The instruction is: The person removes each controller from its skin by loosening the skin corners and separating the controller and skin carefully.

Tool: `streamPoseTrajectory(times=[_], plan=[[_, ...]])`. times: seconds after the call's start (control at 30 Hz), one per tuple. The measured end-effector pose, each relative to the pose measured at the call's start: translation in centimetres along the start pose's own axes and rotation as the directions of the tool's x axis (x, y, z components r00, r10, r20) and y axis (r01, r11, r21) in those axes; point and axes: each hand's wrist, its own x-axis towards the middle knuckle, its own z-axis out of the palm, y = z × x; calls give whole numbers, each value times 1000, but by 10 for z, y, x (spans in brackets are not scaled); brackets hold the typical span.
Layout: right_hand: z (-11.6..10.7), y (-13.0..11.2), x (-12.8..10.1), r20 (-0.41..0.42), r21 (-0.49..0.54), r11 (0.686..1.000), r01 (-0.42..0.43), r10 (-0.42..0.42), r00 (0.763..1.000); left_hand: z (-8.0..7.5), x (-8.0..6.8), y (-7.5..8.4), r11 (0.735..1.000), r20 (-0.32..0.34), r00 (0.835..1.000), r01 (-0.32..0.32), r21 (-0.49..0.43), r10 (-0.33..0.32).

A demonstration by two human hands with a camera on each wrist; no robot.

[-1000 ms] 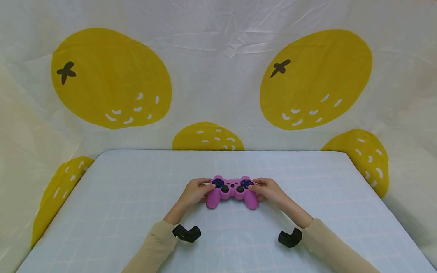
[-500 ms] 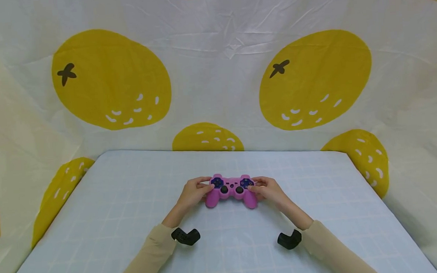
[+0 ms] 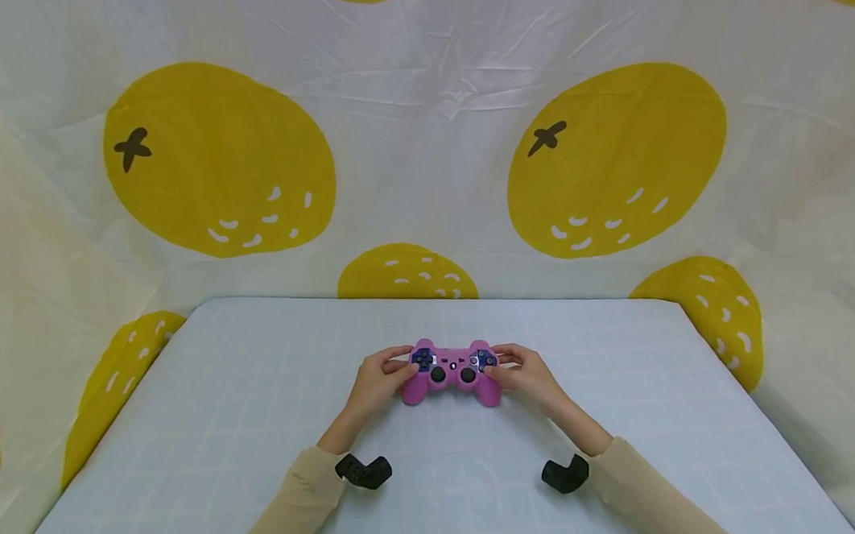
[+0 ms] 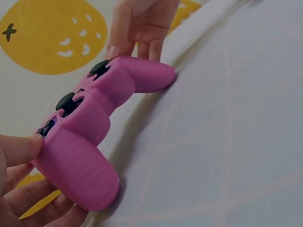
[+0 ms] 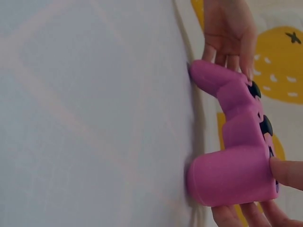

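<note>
A pink game controller [image 3: 451, 374] with dark sticks and buttons sits on the light blue checked table [image 3: 248, 438], its handles touching the surface. My left hand [image 3: 378, 380] grips its left side, thumb on the dark pad. My right hand [image 3: 522, 373] grips its right side, thumb by the buttons. In the left wrist view the controller [image 4: 90, 137] fills the left half, my left hand's thumb [image 4: 19, 149] on top and fingers curled underneath. In the right wrist view the controller [image 5: 236, 156] stands against the table [image 5: 94, 118], my right hand's thumb [image 5: 286, 172] resting on its face.
A white cloth printed with large yellow fruit [image 3: 218, 157] hangs behind and round both sides of the table. Black wrist camera mounts [image 3: 364, 470] sit at my beige sleeves. The table's far edge lies just beyond the controller.
The hands and controller have stayed almost where they were. The view has tilted slightly, so the backdrop sits a little lower in frame.
</note>
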Motion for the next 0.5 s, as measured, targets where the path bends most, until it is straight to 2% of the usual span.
streamPoseTrajectory(times=[0.2, 0.5], plan=[[-1, 3, 0, -3, -5, 1000, 23, -23, 1000, 1, -2, -1, 1000, -13, 1000, -11, 20, 11], [-1, 2, 1, -17, -8, 1000, 27, -27, 999, 0, -1, -1, 999, -3, 999, -36, -13, 36]])
